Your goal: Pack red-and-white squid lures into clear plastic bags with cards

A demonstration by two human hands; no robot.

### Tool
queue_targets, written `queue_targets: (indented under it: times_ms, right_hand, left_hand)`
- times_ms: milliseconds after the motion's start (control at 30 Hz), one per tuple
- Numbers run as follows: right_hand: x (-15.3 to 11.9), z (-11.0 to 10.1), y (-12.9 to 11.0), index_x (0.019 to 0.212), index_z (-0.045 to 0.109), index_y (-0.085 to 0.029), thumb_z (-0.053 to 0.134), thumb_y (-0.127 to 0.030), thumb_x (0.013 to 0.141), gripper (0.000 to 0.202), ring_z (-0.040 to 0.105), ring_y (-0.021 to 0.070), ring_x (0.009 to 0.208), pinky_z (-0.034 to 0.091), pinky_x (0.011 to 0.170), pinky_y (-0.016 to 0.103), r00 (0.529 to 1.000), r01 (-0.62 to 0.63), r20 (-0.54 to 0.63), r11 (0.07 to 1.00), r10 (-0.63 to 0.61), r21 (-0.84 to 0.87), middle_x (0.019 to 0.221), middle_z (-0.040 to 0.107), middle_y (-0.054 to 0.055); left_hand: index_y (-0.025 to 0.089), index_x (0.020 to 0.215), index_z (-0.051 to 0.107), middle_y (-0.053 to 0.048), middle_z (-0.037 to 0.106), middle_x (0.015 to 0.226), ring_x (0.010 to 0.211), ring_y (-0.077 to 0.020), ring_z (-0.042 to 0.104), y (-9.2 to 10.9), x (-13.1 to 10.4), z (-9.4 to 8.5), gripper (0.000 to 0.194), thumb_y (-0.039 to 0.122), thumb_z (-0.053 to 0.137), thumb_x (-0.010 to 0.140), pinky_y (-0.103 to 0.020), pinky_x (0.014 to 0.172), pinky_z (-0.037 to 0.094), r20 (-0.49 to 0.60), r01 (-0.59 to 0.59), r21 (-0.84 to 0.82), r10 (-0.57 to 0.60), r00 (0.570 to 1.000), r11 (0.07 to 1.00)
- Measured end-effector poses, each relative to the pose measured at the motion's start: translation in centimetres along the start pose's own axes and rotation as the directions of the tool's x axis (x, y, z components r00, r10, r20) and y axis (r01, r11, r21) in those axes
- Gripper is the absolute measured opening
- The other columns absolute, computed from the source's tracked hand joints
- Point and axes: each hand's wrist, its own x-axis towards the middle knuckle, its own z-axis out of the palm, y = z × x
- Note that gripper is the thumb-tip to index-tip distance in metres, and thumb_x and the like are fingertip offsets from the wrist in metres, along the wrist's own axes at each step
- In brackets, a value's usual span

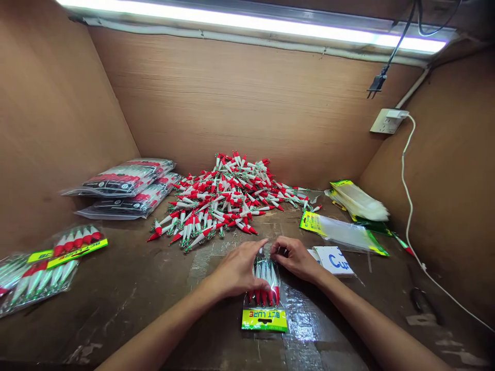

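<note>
Lure packet (270, 298), under left fingers (260, 284), right fingers (285, 246) at far end

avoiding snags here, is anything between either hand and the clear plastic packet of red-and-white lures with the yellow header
Nothing visible: the left hand lies partly over the packet and the right hand is at its far end. The white block with blue lettering sits to the right.

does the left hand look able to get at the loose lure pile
Probably yes: the loose lure pile lies ahead of the left hand, with nothing visible between them, though its thumb is over the filled bag.
</note>
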Motion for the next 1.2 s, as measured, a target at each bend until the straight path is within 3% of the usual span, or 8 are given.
queue_targets:
  times_ms: [167,467,667,833,933,1067,1133,1200]
  right_hand:
    - [-0.1,-0.3,-0.1,0.113,0.073,-0.023,0.064,-0.012,0.089,0.027,0.061,0.0159,0.078,0.046,0.073,0.026,0.996,0.086,0.015,0.994,-0.085,-0.062,0.087,0.066,0.002]
    - [-0.8,-1.2,-0.5,0.104,0.079,-0.031,0.062,-0.017,0.094,0.025,0.063,0.0164,0.081,0.048,0.071,0.025,0.972,0.228,0.104,0.943,-0.209,-0.241,0.087,0.067,0.003]
    - [-2.6,-1.2,-1.0,0.124,0.070,-0.033,0.055,-0.015,0.098,0.035,0.062,0.0212,0.092,0.051,0.078,0.034,0.928,0.372,0.201,0.807,-0.313,-0.459,0.106,0.073,0.005]
    - [-5.0,-1.6,-1.1,0.139,0.058,-0.025,0.051,-0.014,0.099,0.042,0.061,0.0272,0.111,0.052,0.092,0.044,0.902,0.429,0.297,0.724,-0.313,-0.540,0.134,0.065,0.010]
    - [-5.9,-2.1,-1.3,0.142,0.055,-0.025,0.052,-0.012,0.096,0.048,0.058,0.0301,0.121,0.050,0.099,0.049,0.895,0.440,0.334,0.718,-0.297,-0.540,0.145,0.057,0.009]
    - [-6.8,-2.3,-2.1,0.128,0.065,-0.026,0.050,-0.012,0.095,0.039,0.060,0.0280,0.120,0.049,0.099,0.044,0.960,0.266,0.202,0.855,-0.193,-0.445,0.142,0.059,0.009]
    - [-7.1,-2.1,-2.9,0.117,0.069,-0.023,0.046,-0.016,0.098,0.031,0.065,0.0240,0.108,0.051,0.092,0.037,0.999,0.031,0.027,0.934,-0.023,-0.357,0.126,0.068,0.010]
    - [-7.2,-1.6,-3.8,0.105,0.071,-0.022,0.043,-0.026,0.102,0.028,0.068,0.0220,0.092,0.051,0.081,0.033,0.981,-0.192,-0.049,0.941,0.185,-0.279,0.102,0.073,0.009]
  left_hand:
    - [0.027,0.158,0.027,-0.014,0.053,0.147,0.130,-0.0364,0.051,1.4,-0.9,0.8,0.112,0.046,0.088,0.066,-0.050,0.107,0.040,0.010,-0.023,0.217,0.021,1.000,0.976]
    - [0.027,0.138,0.058,-0.010,0.065,0.137,0.127,-0.0327,0.058,1.5,-2.3,2.1,0.066,0.040,0.084,0.078,-0.049,0.106,0.042,-0.043,-0.044,0.341,0.063,0.997,0.939]
    - [0.024,0.146,0.052,-0.012,0.047,0.154,0.143,-0.0311,0.043,1.5,-3.7,3.0,0.057,0.042,0.067,0.094,-0.052,0.118,0.032,0.011,-0.032,0.478,0.030,0.999,0.878]
    - [0.027,0.162,0.011,-0.010,0.009,0.167,0.153,-0.0336,0.016,1.5,-5.9,2.7,0.095,0.066,0.059,0.090,-0.052,0.121,0.026,0.133,-0.123,0.464,0.068,0.989,0.877]
    - [0.031,0.162,0.004,-0.009,0.001,0.168,0.154,-0.0349,0.011,1.6,-6.5,1.9,0.101,0.074,0.056,0.087,-0.055,0.122,0.022,0.207,-0.139,0.428,0.053,0.977,0.893]
    - [0.032,0.162,0.008,-0.009,0.004,0.168,0.154,-0.0331,0.014,1.6,-6.5,1.0,0.090,0.069,0.052,0.092,-0.052,0.121,0.024,0.154,-0.097,0.371,0.042,0.987,0.923]
    - [0.028,0.162,0.015,-0.011,0.012,0.168,0.153,-0.0299,0.021,1.4,-6.4,0.8,0.075,0.060,0.044,0.100,-0.048,0.120,0.028,-0.074,0.054,0.350,-0.030,0.997,0.935]
    - [0.020,0.159,0.028,-0.015,0.026,0.165,0.150,-0.0293,0.029,1.2,-6.2,0.9,0.065,0.054,0.037,0.104,-0.048,0.119,0.030,-0.288,0.233,0.339,-0.135,0.948,0.912]
